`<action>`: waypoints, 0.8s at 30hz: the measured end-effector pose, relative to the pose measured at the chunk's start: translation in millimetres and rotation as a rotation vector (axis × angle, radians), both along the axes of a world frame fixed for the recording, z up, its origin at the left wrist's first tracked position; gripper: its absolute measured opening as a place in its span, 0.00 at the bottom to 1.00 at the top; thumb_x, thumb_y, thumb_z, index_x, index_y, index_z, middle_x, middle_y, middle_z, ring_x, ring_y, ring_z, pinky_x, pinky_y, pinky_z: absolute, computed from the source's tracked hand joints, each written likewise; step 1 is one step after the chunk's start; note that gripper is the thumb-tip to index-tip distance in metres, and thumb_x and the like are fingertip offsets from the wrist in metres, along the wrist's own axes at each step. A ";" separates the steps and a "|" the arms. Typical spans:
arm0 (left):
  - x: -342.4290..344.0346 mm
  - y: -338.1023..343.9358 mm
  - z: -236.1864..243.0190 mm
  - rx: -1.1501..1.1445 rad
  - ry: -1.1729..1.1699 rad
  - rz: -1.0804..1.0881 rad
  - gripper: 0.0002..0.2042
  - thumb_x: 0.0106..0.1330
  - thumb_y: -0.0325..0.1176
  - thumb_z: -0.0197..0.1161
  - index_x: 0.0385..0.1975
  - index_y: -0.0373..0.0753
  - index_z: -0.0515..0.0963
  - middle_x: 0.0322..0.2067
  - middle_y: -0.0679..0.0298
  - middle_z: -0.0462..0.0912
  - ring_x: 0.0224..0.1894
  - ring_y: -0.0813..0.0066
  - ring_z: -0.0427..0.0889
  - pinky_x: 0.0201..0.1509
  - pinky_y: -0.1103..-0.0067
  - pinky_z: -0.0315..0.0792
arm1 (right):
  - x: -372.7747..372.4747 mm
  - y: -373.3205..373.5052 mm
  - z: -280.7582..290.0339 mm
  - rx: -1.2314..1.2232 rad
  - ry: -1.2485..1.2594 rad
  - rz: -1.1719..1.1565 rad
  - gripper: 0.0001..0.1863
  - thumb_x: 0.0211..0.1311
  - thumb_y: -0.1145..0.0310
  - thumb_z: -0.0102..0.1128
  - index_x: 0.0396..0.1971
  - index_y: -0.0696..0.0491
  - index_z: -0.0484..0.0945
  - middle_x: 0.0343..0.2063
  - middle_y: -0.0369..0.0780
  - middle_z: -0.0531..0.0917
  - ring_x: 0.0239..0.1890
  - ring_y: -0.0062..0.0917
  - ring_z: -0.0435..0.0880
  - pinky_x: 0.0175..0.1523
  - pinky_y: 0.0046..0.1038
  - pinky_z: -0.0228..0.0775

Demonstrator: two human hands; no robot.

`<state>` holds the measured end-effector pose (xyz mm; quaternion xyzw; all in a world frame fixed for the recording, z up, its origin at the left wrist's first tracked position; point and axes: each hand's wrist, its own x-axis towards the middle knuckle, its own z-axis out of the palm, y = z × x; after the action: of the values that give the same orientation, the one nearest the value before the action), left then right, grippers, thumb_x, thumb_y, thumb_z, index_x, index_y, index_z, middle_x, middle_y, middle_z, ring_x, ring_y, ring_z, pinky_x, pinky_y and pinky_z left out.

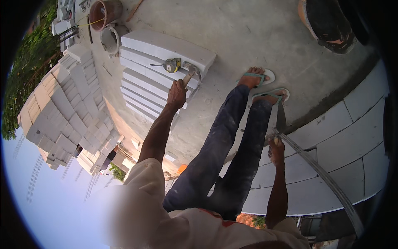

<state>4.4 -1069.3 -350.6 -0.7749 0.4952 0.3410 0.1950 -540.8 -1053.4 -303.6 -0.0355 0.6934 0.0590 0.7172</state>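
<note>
My left hand [177, 94] is closed around the wooden handle of a hammer [192, 73], whose metal head is over a stack of white blocks [161, 46]. A yellow and grey tape measure [172, 65] lies on that stack, just left of the hammer head. At the right, my right hand [276, 151] grips the handle of a trowel [281, 118], its blade pointing up toward my feet. A long metal straightedge [323, 174] runs diagonally beside that hand, along a white block wall [348, 157].
My sandalled feet [255, 79] stand on concrete floor [248, 33]. Buckets [105, 12] are at the upper left, near a large stacked pile of blocks [70, 112]. A mortar-stained container [325, 25] sits at the upper right. A dark mortar strip edges the wall.
</note>
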 end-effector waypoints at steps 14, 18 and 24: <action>-137.6 -170.5 -52.8 -0.227 0.485 0.106 0.21 0.69 0.34 0.68 0.56 0.29 0.72 0.46 0.49 0.81 0.46 0.55 0.83 0.53 0.62 0.77 | -12.8 27.3 23.9 -0.330 0.257 0.101 0.22 0.71 0.50 0.63 0.43 0.56 0.73 0.23 0.42 0.78 0.23 0.31 0.82 0.34 0.38 0.75; -228.0 -300.3 -45.7 -0.094 0.750 0.473 0.34 0.73 0.51 0.65 0.67 0.30 0.68 0.56 0.55 0.79 0.57 0.63 0.80 0.59 0.65 0.77 | -21.9 37.2 43.2 -0.416 0.294 0.306 0.22 0.71 0.48 0.63 0.46 0.54 0.77 0.32 0.43 0.86 0.24 0.33 0.86 0.23 0.35 0.73; -290.0 -450.3 -54.3 -0.159 0.876 0.509 0.41 0.73 0.52 0.63 0.75 0.30 0.55 0.69 0.46 0.67 0.72 0.53 0.68 0.72 0.53 0.65 | -23.4 30.4 98.5 -0.202 0.301 -0.194 0.19 0.73 0.52 0.60 0.37 0.56 0.76 0.15 0.37 0.75 0.13 0.21 0.74 0.19 0.30 0.67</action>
<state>-285.5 -1519.6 -404.9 -0.6679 0.3504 0.6316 -0.1794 -564.3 -1023.0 -205.2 -0.0311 0.7954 -0.0754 0.6006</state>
